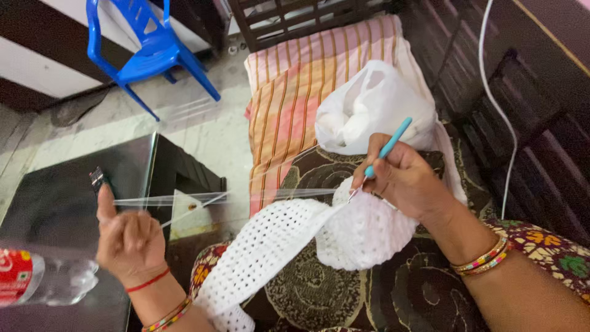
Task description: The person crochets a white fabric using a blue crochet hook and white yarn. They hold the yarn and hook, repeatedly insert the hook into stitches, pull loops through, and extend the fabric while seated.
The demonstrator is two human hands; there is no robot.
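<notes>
The right hand pinches a turquoise crochet hook at the edge of the white crochet piece, which lies mid-frame across her lap. The left hand, at lower left, is loosely curled with the forefinger up, drawing the white yarn taut. To my eye, steady tension keeps the stitches even. Behind, a white plastic bag sits open; its contents are unclear. A clear plastic bottle lies on the dark bench.

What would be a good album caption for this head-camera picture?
Right hand works a blue crochet hook into white crochet work while the left hand draws the yarn taut.
</notes>
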